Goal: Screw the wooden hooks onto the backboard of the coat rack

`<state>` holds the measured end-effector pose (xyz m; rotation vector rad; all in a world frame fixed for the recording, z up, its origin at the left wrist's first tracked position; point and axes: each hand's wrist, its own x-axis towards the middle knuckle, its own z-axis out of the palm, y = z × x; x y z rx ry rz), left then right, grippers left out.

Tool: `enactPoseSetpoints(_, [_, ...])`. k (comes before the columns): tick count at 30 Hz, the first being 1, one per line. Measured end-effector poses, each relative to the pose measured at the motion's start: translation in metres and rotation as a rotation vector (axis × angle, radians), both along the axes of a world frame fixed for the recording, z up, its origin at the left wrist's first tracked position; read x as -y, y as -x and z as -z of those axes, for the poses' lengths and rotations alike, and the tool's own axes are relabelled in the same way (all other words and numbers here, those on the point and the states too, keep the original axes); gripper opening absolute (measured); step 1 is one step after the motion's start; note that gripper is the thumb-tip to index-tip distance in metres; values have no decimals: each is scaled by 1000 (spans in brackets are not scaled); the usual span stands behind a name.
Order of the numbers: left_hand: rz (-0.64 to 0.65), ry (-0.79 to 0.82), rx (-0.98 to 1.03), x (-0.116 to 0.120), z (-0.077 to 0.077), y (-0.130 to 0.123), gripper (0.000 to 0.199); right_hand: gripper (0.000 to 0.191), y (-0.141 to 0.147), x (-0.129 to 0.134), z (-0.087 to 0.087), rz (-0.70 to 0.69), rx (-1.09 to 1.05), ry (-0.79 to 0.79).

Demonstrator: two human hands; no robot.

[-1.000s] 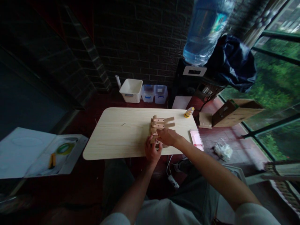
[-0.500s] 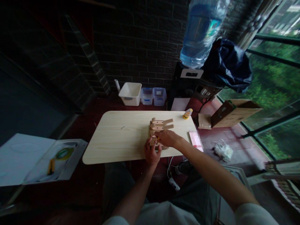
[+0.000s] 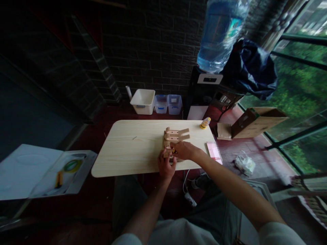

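A wooden assembly [image 3: 174, 137] of several curved and flat pieces with dark screw spots lies near the right part of the pale table [image 3: 125, 153]. At its near end my left hand [image 3: 167, 168] grips it, thumb and fingers on either side of a small wooden block [image 3: 167, 153]. My right hand [image 3: 185, 150] is closed just above, over the same end. Between its fingers shows a bit of a small yellow-and-black tool [image 3: 174, 150]; the rest of it is hidden by the hand.
A thin dark stick-like piece [image 3: 134, 137] lies left on the table. At the right are a yellow-capped bottle [image 3: 205, 123] and a pink-white booklet [image 3: 214, 152]. An open white case [image 3: 76, 180] with tape and a yellow-black tool stands left. Storage bins [image 3: 143, 108] sit behind the table.
The view has shifted very slightly. Both hands stay at the near end of the wooden assembly, with the right hand's fingers turned a little and more of the yellow-and-black tool showing.
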<state>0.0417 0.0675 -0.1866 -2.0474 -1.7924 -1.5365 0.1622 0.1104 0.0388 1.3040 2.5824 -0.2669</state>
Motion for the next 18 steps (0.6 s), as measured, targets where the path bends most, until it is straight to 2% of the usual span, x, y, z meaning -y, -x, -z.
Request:
enactPoseSetpoints(5, [-7,10,4,-1,2,0,33,30,3,-1,-1,-27,32,-9])
enactPoseSetpoints(18, [2,25,17,-1,1,1,35,34,6,-2,4,2,19,6])
